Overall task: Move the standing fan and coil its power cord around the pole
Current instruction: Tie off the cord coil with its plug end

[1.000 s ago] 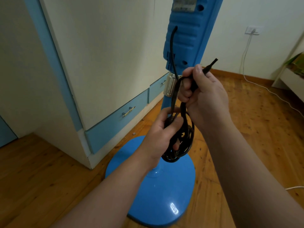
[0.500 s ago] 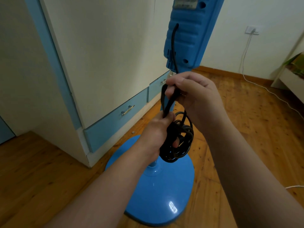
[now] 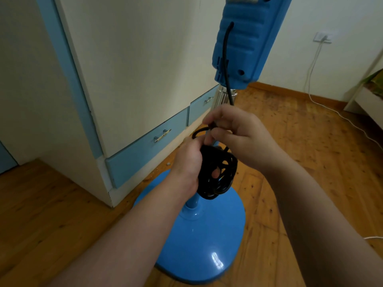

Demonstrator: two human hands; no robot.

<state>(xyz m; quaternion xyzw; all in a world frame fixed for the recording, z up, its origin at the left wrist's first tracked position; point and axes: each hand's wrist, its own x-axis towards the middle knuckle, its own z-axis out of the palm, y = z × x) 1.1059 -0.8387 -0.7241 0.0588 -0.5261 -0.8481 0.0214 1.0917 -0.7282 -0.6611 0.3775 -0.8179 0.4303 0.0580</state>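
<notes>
While the left hand [image 3: 187, 162] closes around a black bundle of power cord [image 3: 217, 175] just in front of the blue fan's pole [image 3: 193, 200], above its round base [image 3: 203, 245], the right hand [image 3: 236, 135] pinches 1 cord strand just above the bundle.

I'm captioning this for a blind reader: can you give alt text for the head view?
Two bare hands bundle a black power cord beside a blue standing fan's pole: the left hand grips the coil, the right hand pinches a strand. Below are the round blue base and a wooden floor.
</notes>
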